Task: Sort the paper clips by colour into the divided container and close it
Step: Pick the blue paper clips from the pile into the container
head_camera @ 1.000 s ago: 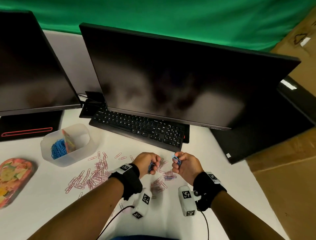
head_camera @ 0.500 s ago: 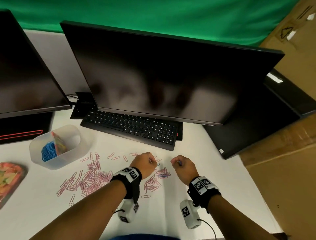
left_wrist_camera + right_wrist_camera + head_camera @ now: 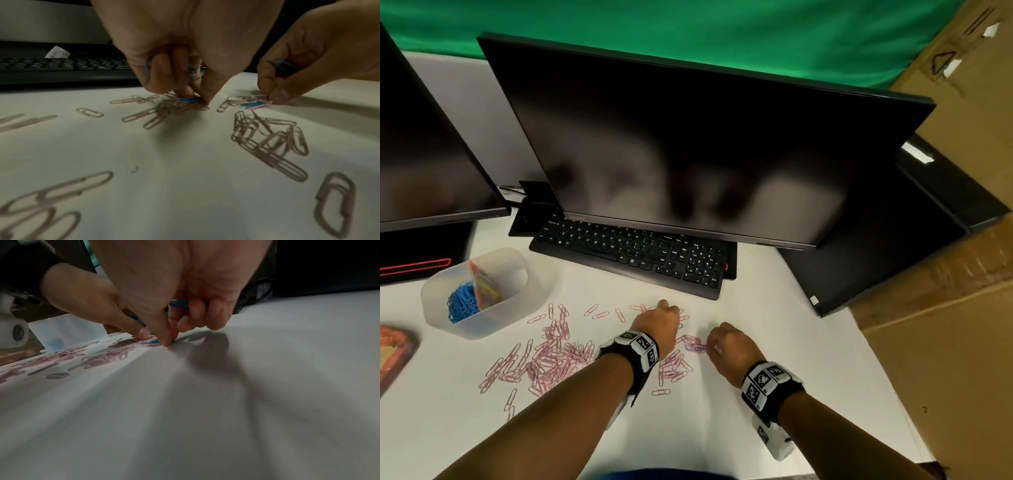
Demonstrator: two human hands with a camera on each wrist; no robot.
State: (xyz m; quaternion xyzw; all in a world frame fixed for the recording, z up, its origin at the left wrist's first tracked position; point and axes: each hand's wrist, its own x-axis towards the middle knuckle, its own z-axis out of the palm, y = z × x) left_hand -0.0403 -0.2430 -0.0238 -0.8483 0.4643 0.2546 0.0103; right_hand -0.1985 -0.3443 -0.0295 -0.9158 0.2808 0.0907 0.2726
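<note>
I am in the middle of picking the blue clips out of the pink ones. My left hand [image 3: 180, 53] is curled, with blue wire paper clips already tucked under its fingers, and its thumb and forefinger are pinching down on another blue paper clip [image 3: 190, 99] that lies on top of a small tangle of pink wire paper clips [image 3: 164, 110]. My right hand [image 3: 185, 293] does the same just beside it: blue clips held in the curled fingers, thumb and fingertip closing on a second blue paper clip [image 3: 150, 343] lying among pink ones.

Both blue clips lie flat on the white desk [image 3: 774, 342]. From my left wrist, the one under my left fingertips has its long axis running roughly left to right, and the one under my right hand lies much the same way, slightly tilted. Which end is the rounded loop I cannot tell.

The translucent plastic divided container [image 3: 482, 325] stands well to the left of my left hand, with a heap of blue clips in its near compartment. Its colourful patterned lid [image 3: 393, 353] lies further left, still off.

Next, I judge, each pinch must lift its blue clip free without dragging linked pink ones along, then carry the handful to the blue compartment. Most of the pink clips remain unsorted.
</note>
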